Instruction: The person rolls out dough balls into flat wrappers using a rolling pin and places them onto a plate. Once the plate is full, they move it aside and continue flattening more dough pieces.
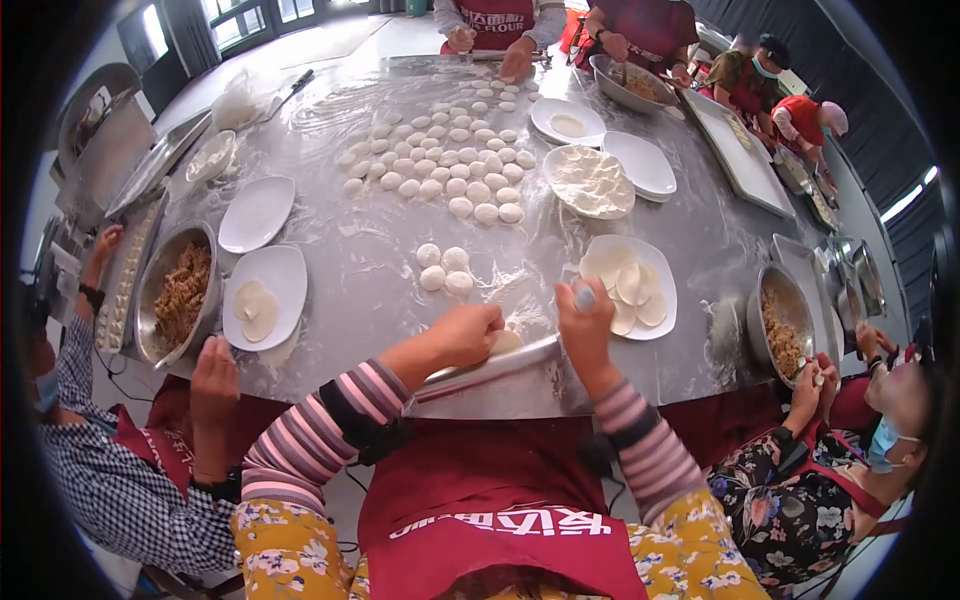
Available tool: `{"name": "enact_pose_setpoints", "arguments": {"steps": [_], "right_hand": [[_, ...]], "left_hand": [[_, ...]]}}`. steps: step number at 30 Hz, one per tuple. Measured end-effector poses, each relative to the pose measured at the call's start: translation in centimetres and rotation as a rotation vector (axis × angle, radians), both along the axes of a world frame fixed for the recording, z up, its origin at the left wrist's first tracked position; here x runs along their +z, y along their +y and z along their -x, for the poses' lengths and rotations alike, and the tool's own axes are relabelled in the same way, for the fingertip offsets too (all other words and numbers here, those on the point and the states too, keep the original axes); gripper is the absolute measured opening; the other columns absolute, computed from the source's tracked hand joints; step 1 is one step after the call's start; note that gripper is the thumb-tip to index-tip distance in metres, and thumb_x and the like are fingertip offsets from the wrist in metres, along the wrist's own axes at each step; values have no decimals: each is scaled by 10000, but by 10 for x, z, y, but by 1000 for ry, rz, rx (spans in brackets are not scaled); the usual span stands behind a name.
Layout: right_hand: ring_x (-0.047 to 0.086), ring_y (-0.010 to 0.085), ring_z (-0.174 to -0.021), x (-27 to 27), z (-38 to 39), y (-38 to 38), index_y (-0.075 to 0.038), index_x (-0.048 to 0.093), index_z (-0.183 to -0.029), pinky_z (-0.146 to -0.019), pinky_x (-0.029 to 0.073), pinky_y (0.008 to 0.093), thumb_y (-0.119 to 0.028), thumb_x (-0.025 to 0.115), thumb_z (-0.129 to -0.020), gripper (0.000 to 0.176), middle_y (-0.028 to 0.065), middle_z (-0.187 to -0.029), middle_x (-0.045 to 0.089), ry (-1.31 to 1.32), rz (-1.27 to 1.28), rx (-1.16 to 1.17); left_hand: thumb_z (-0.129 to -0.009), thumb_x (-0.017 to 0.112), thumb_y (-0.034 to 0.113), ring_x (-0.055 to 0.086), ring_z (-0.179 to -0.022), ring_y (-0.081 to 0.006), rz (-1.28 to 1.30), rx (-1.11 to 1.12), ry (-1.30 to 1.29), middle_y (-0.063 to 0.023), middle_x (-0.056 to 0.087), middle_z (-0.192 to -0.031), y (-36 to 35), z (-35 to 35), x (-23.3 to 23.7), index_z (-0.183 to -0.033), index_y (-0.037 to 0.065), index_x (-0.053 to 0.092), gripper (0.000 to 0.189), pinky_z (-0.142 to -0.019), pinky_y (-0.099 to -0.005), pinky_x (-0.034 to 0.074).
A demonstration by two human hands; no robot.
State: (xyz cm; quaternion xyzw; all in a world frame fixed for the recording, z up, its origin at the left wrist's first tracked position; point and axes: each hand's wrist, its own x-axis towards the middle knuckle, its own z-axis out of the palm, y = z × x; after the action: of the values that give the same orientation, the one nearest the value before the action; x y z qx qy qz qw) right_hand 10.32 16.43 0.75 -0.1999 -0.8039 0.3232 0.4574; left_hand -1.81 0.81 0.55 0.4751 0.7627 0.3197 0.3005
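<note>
My left hand [468,335] is closed, its fingers at the edge of a dough round [507,343] near the table's front edge. My right hand [586,325] makes a fist around a rolling pin [584,297]; only its pale grey end shows above the fingers. Just in front of me, a shiny metal bar [490,370] slants between my wrists. Several floured dough balls [443,268] sit beyond my left hand. To the right of my right hand, a white plate [655,268] bears several flat dough wrappers [637,284].
Many dough pieces [440,160] cover the middle of the floured steel table [350,310]. A flour plate [590,183] stands beyond the wrappers. Bowls of filling stand left [182,290] and right [785,320]. Co-workers' hands [213,385] are close at both sides; others work opposite.
</note>
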Motion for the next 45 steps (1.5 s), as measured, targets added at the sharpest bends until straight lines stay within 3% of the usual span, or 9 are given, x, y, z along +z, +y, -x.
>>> {"name": "enact_pose_setpoints", "arguments": {"steps": [6, 11, 15, 19, 22, 28, 30, 38, 45], "right_hand": [[488, 347, -503, 4, 14, 3, -21, 486, -754, -487, 402, 385, -55, 705, -742, 221, 167, -594, 513, 47, -66, 19], [501, 309, -508, -4, -62, -19, -11, 483, -743, -491, 406, 373, -37, 693, -743, 211, 160, -599, 520, -5, 340, 73], [491, 342, -524, -2, 1, 0, -21, 492, -755, -491, 395, 384, -66, 699, -754, 212, 174, -605, 509, 61, -48, 4], [540, 410, -619, 1, 26, 2, -27, 475, -776, -511, 406, 424, -85, 696, -756, 229, 217, -658, 523, 43, -22, 34], [544, 400, -582, 4, -24, -7, -42, 485, -810, -503, 415, 423, -94, 702, -759, 229, 189, -624, 523, 54, 42, 51], [562, 366, -551, 8, -88, -30, -47, 493, -787, -456, 414, 384, -96, 720, -764, 233, 161, -626, 522, -5, 229, 167], [563, 363, -552, 6, -91, -29, -45, 497, -785, -461, 415, 384, -101, 721, -764, 232, 161, -630, 524, 13, 246, 195], [585, 318, -575, 2, -93, -21, -36, 513, -789, -501, 453, 359, -88, 740, -734, 240, 134, -664, 561, 58, 218, 287], [577, 264, -545, 9, -93, -20, -34, 523, -732, -489, 438, 317, -55, 739, -726, 217, 119, -640, 554, 127, 267, 357]], "left_hand": [[-788, 569, 103, 616, -756, -296, 40, 34, 112, -196, 625, -793, 6, 1, 1, -865, 5, 599, 128, -669, -381, 465], [-763, 557, 75, 614, -744, -308, -22, -39, 12, -191, 622, -774, -4, 7, -5, -838, -4, 601, 117, -661, -389, 464], [-784, 551, 93, 608, -727, -310, -42, -126, 86, -179, 618, -753, -6, 6, -6, -828, 0, 606, 117, -652, -390, 461], [-834, 572, 169, 594, -664, -257, 87, -42, 145, -161, 626, -738, -1, 5, 3, -834, 1, 611, 173, -610, -371, 450], [-799, 590, 186, 608, -725, -355, 118, -18, 98, -196, 626, -771, -2, -7, 12, -796, 16, 619, 173, -637, -424, 459], [-803, 610, 48, 510, -678, -78, -127, -100, -233, -15, 553, -711, 75, 2, 22, -849, 6, 541, 94, -578, -265, 431], [-809, 610, 64, 526, -711, -93, -208, -140, -373, -38, 566, -760, 122, 8, 30, -860, 2, 547, 102, -612, -267, 448], [-737, 641, 46, 551, -951, -291, -215, -387, 394, -102, 563, -1001, 227, -16, 50, -991, 95, 618, 260, -826, -370, 456], [-675, 672, 19, 503, -1031, -300, -183, -750, 547, -83, 560, -1011, 253, -28, 36, -855, 71, 618, 196, -856, -380, 437]]}}
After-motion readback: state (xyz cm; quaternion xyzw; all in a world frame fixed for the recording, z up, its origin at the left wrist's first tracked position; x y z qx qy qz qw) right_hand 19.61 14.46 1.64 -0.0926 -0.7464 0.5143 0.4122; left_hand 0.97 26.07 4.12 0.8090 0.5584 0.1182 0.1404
